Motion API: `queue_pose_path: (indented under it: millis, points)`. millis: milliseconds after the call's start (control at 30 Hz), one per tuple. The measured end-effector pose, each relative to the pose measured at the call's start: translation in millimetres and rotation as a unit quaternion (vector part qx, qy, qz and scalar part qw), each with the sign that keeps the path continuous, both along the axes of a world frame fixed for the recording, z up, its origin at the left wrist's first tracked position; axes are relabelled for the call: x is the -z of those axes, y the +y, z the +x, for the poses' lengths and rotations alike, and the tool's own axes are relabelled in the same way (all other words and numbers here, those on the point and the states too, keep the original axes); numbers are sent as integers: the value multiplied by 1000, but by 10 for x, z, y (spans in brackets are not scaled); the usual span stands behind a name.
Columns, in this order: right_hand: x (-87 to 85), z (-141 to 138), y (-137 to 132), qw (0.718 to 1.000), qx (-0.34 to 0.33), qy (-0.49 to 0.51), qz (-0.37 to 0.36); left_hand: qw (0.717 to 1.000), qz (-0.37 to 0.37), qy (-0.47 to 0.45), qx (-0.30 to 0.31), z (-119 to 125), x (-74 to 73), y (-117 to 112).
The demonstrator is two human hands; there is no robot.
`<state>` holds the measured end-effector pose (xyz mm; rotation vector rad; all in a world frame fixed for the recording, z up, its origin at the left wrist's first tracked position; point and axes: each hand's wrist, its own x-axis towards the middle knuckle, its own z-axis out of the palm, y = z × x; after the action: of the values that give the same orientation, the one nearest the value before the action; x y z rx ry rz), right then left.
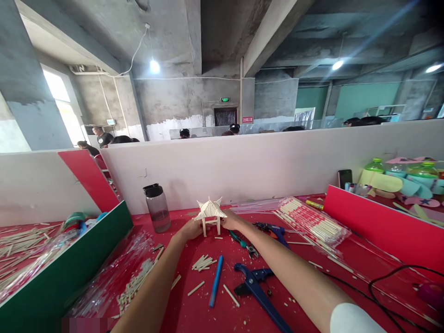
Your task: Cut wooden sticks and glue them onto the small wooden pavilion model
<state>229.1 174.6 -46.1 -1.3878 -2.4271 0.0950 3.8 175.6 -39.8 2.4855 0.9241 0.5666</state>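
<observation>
A small pavilion model (pixel 209 209) made of pale wooden sticks stands upright on the red tabletop, its roof pointed and its corners flared. From the left, my left hand (pixel 194 229) is closed at its legs, and my right hand (pixel 230 220) holds it from the right. Some fingertips are hidden by the model. In front lie a pile of short cut sticks (pixel 204 262), a blue pen-like stick (pixel 216 281) and a blue-handled cutter (pixel 258 291). Green-handled pliers (pixel 244 243) and a blue glue gun (pixel 275 231) lie beside my right forearm.
A water bottle (pixel 157 210) stands at the back left, before a white partition (pixel 236 162). Packed sticks (pixel 315 222) lie at the right, near a red divider (pixel 381 212). A green divider (pixel 76 259) and clear wrappers (pixel 107 273) are left. A black cable (pixel 373 289) curls at the right.
</observation>
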Motion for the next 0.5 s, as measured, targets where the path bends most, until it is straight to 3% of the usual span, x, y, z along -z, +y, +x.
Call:
queue_pose_path:
  millis: [200,500]
  points:
    - [-8,24,-17,1000,-1,-2,-5,993,64,38,-93,-63,-24,-80]
    - [-44,25,-59,1000,1,0,-12,984,79,123,-100,-3,-72,-142]
